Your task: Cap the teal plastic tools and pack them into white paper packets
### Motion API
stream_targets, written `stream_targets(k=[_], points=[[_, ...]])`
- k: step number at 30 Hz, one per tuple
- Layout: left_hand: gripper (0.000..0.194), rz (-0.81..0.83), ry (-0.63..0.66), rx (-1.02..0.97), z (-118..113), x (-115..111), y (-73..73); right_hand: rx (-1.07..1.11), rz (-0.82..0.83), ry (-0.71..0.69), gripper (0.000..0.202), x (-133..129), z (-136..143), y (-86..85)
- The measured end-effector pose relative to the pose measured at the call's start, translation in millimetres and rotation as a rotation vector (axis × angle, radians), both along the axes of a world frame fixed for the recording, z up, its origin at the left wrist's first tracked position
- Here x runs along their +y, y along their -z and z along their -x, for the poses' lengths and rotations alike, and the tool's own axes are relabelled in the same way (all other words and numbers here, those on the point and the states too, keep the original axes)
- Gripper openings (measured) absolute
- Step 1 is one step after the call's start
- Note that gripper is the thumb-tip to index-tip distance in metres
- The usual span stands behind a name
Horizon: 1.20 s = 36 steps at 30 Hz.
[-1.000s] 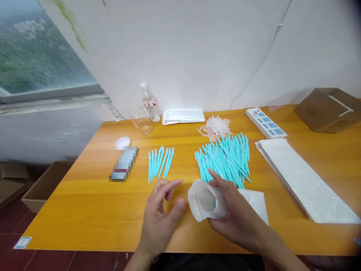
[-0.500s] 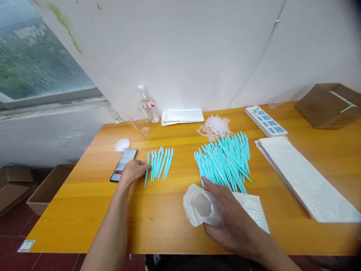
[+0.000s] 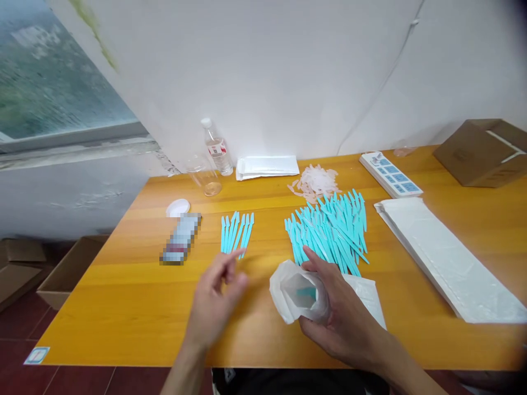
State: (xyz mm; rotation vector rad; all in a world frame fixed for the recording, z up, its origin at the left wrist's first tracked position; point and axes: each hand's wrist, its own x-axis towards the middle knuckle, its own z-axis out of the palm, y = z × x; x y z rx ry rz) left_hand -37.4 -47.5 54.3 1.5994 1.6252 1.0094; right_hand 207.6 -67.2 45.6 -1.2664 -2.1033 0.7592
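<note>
My right hand [image 3: 340,310] is wrapped round a white bag [image 3: 284,288], its mouth open toward the left; a turquoise piece shows inside. My left hand [image 3: 216,296] has its fingers apart with nothing between them, just below a short row of turquoise plastic knives [image 3: 234,233]. A big heap of the same turquoise knives [image 3: 329,230] lies beyond my right hand. Behind that heap is a pile of small translucent pieces [image 3: 317,181]. Partly hidden by my right hand, a flat white packet [image 3: 368,296] rests on the table.
On the wooden table [image 3: 123,307] are a phone [image 3: 181,238], a white lid [image 3: 178,207], a clear jar [image 3: 208,181], a water bottle [image 3: 218,151], a white packet [image 3: 267,167], a power strip [image 3: 391,175], a long white bag [image 3: 448,263] and a cardboard box [image 3: 480,153].
My left hand has left the phone's side and moved right and nearer, its fingers now apart. The leftmost knife it was touching is gone from the row, and a turquoise piece shows inside the bag.
</note>
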Motion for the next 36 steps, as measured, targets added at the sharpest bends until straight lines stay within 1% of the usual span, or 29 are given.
stream_targets(k=[1,2,3,4,6,7,9,11,14,16,18,20,22,25,28,31,33,35,36], points=[[0.043,0.028,-0.171,0.093,15.1,16.2,6.3,0.001,0.000,-0.009,0.099,-1.3,0.3,0.2],[0.043,0.065,-0.294,0.233,29.8,33.4,13.1,-0.003,0.000,-0.026,0.098,-2.5,0.7,0.8],[0.042,0.126,-0.345,0.382,42.8,50.5,19.9,-0.009,-0.001,-0.044,0.098,-3.5,1.2,1.6],[0.041,0.190,-0.370,0.501,53.4,66.4,26.1,-0.017,-0.004,-0.061,0.098,-4.2,1.9,2.5],[0.038,0.314,-0.333,0.669,67.4,91.3,35.8,-0.032,-0.002,-0.084,0.098,-5.1,3.0,4.3],[0.037,0.367,-0.291,0.705,71.3,99.6,39.1,-0.036,0.002,-0.090,0.098,-5.1,3.1,5.0],[0.034,0.444,-0.200,0.720,75.6,108.6,42.7,-0.036,0.005,-0.086,0.098,-4.6,2.2,6.0],[0.032,0.477,-0.141,0.709,77.8,111.0,43.6,-0.034,0.000,-0.069,0.098,-3.3,0.1,6.4],[0.032,0.439,-0.168,0.729,79.9,111.3,43.1,-0.034,-0.014,-0.041,0.097,-0.7,-3.4,6.4],[0.029,0.440,-0.156,0.718,80.8,112.2,43.3,-0.040,-0.014,-0.037,0.097,0.7,-5.1,6.2],[0.024,0.484,-0.096,0.667,81.2,112.1,44.5,-0.051,-0.010,-0.036,0.097,1.6,-6.7,6.1],[0.023,0.530,-0.039,0.604,80.8,109.1,46.0,-0.069,-0.008,-0.029,0.095,2.1,-8.8,6.2],[0.026,0.541,-0.028,0.558,79.2,103.3,46.6,-0.088,-0.005,-0.016,0.092,2.5,-11.4,6.4],[0.031,0.485,-0.090,0.567,73.7,96.1,44.9,-0.112,-0.010,-0.012,0.090,3.4,-14.5,6.5],[0.029,0.401,-0.172,0.616,67.5,99.5,42.9,-0.139,-0.013,-0.036,0.089,4.2,-14.7,6.8],[0.022,0.448,-0.148,0.498,67.7,108.6,42.6,-0.152,-0.003,-0.063,0.089,4.7,-13.3,8.2],[0.023,0.481,-0.120,0.401,70.6,108.9,41.2,-0.155,0.004,-0.064,0.090,5.0,-13.1,9.6],[0.029,0.467,-0.106,0.316,70.5,98.5,36.8,-0.155,0.015,-0.054,0.090,5.4,-13.7,11.2],[0.031,0.421,-0.116,0.226,67.5,88.8,33.4,-0.152,0.021,-0.048,0.090,5.7,-14.0,11.8]])
